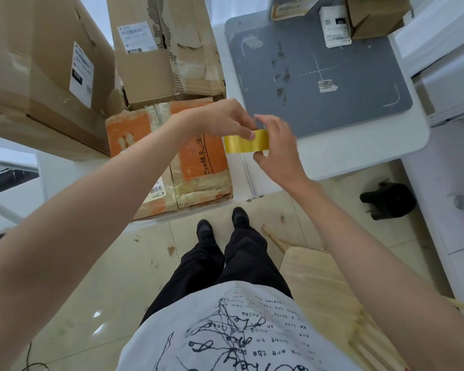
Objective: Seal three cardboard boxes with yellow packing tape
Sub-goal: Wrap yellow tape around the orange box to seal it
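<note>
From the head view, the person stands at the white worktop [332, 159] with the yellow tape roll [245, 141] held up between both hands just above its near edge: the right hand [275, 145] has its fingers curled round the roll to steady it, while the left hand [225, 121] pinches at the roll's top face, probably hunting for the loose end. The orange-printed box [172, 156] sits just below and left (old clear tape on its seam), within easy reach, with two plain cardboard boxes [158, 54] stacked behind it, so I judge no yellow strip is laid yet.
</note>
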